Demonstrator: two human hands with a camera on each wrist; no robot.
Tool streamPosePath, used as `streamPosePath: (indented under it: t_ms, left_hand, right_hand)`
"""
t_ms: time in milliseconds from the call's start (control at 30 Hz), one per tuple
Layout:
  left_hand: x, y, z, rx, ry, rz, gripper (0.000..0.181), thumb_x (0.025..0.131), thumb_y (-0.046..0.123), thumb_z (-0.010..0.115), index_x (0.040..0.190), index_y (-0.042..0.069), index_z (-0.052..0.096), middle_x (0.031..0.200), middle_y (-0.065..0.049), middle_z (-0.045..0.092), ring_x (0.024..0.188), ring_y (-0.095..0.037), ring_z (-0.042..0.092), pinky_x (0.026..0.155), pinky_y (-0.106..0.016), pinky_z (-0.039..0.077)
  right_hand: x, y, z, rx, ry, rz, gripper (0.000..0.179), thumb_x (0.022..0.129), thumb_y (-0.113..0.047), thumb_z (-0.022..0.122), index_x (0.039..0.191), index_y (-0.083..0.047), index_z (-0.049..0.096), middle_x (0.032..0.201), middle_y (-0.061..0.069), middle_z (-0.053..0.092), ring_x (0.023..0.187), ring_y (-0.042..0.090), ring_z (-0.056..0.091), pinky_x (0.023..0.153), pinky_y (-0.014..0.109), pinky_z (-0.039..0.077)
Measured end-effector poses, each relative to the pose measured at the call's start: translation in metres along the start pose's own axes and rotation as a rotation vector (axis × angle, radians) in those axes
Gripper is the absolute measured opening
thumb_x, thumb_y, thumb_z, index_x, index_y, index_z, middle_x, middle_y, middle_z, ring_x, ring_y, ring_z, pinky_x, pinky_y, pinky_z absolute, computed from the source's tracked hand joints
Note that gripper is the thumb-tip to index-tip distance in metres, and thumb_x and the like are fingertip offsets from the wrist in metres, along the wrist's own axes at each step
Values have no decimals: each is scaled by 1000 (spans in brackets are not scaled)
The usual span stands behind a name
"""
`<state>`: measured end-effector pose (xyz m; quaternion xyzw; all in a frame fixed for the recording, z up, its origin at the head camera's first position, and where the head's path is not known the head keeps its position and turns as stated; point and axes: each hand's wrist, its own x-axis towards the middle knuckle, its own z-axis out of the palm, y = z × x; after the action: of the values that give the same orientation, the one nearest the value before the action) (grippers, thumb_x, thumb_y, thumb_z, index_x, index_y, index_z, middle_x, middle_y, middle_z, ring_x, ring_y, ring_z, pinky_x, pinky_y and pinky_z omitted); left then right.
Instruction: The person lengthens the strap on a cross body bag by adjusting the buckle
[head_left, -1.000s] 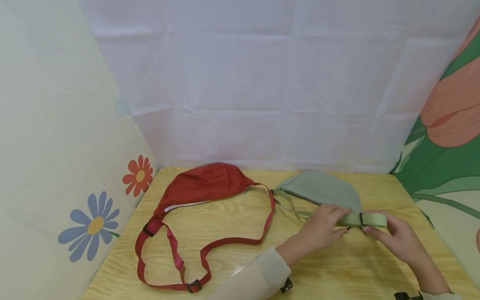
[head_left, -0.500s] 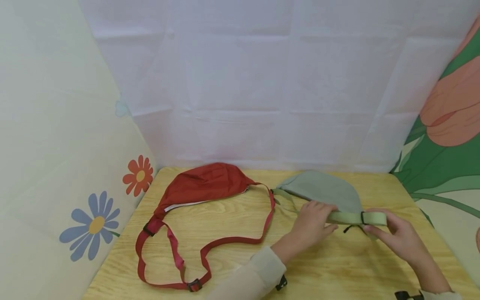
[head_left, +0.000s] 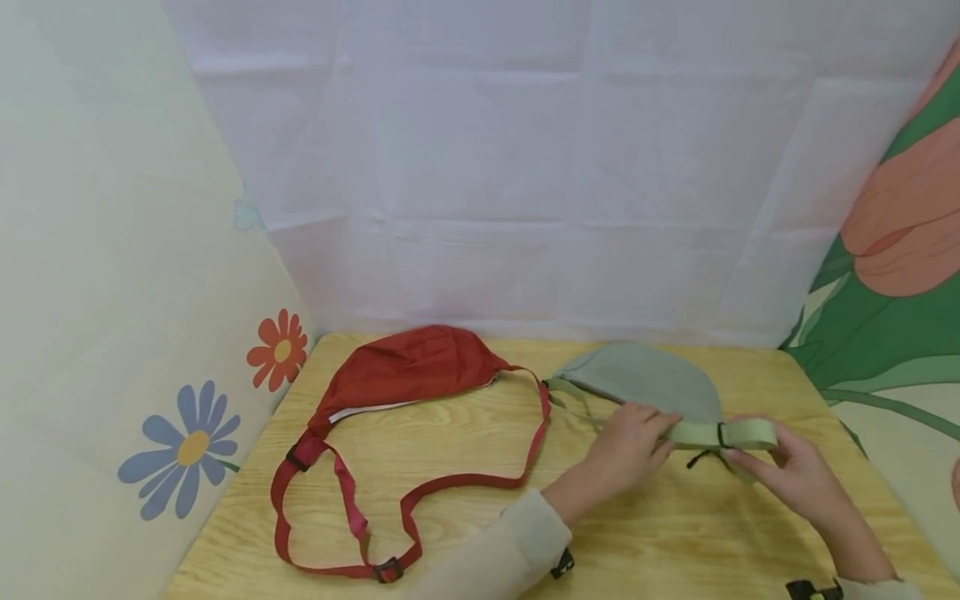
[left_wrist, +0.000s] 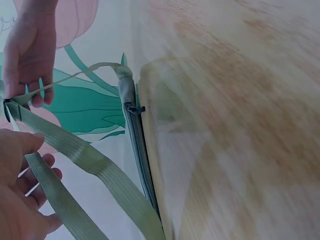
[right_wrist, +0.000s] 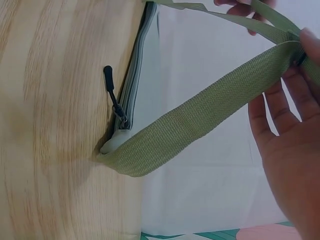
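Note:
A grey-green waist bag (head_left: 645, 375) lies at the back right of the table, its green webbing strap (head_left: 697, 434) lifted in front of it. My left hand (head_left: 626, 446) pinches the strap between thumb and fingers. To the right, my right hand (head_left: 802, 479) holds the strap by its black slider (head_left: 722, 435), with a loop of webbing sticking out past the slider. In the right wrist view, a wide length of strap (right_wrist: 200, 112) runs from the fingers down to the bag's end, beside a black zipper pull (right_wrist: 109, 80). Two strands of strap (left_wrist: 85, 152) show in the left wrist view.
On the left of the wooden table (head_left: 480, 433) lies a red waist bag (head_left: 420, 367). Its red strap (head_left: 465, 481) curves toward the front, with a black slider (head_left: 388, 571). A white cloth (head_left: 465, 167) hangs behind; flower-printed panels (head_left: 900, 333) stand at the sides.
My left hand has slid left along the green strap, away from the slider, uncovering more webbing and the zipper pull. My right hand has barely moved. The red bag lies as before.

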<state>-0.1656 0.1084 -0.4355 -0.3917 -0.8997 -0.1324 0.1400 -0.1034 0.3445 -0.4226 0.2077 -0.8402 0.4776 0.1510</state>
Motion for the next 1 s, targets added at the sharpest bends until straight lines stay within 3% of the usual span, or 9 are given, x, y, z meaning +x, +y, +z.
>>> streamPosePath:
  t_ms: [167, 567, 867, 1000]
  left_hand:
    - [1, 2, -2, -128, 28, -30, 34, 101, 34, 63, 131, 18, 61, 122, 9, 68, 109, -8, 61, 102, -24, 44]
    - [2, 0, -3, -159, 137, 45, 38, 99, 43, 61, 130, 23, 67, 122, 10, 70, 111, -5, 63, 103, -21, 43]
    - [2, -1, -4, -149, 78, 3, 42, 96, 43, 69, 132, 22, 65, 126, 11, 69, 112, -6, 63, 104, -25, 44]
    - [1, -2, -2, -122, 13, -62, 48, 94, 42, 72, 136, 23, 62, 131, 12, 66, 119, -7, 60, 107, -28, 43]
  right_hand:
    - [0, 1, 2, -7, -11, 28, 40, 88, 13, 69, 126, 8, 60, 116, -23, 64, 108, -8, 58, 90, 8, 43]
    - [4, 1, 8, -27, -16, 4, 37, 88, 11, 70, 124, 6, 63, 123, -22, 62, 113, -10, 56, 91, 7, 43]
    - [4, 0, 11, -80, 24, 17, 39, 87, 8, 74, 124, 2, 65, 116, -25, 65, 107, -10, 58, 88, 8, 45]
    - [4, 1, 11, -76, 32, 6, 40, 86, 9, 74, 124, 1, 64, 114, -23, 65, 107, -9, 58, 86, 9, 46]
